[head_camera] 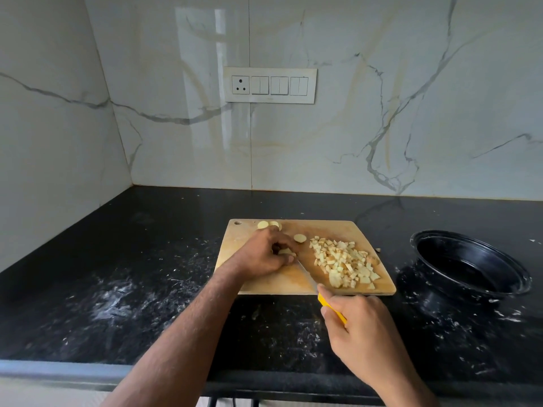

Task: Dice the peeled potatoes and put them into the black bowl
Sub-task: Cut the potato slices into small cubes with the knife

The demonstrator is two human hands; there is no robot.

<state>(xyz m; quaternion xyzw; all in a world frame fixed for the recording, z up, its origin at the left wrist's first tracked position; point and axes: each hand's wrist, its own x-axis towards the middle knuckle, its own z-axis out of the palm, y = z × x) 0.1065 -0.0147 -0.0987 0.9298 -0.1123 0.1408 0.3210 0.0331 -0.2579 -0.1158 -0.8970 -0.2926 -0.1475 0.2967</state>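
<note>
Left hand [266, 255] pinches a pale potato slice [286, 252] on the wooden cutting board [282, 282]. Right hand [357, 321] grips the yellow-handled knife [329, 306]. Cubed potato pile [342, 261] beside blade; round glossy black bowl [470, 264] on speckled worktop [132, 289].

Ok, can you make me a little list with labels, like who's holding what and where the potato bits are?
left hand: left hand holds a potato piece on the board
right hand: right hand grips the knife, yellow handle
diced potato: pile on the board's right side
slices: uncut slices near the board's far edge
bowl: black bowl right of the board, no potato seen in it
counter: black counter
</note>
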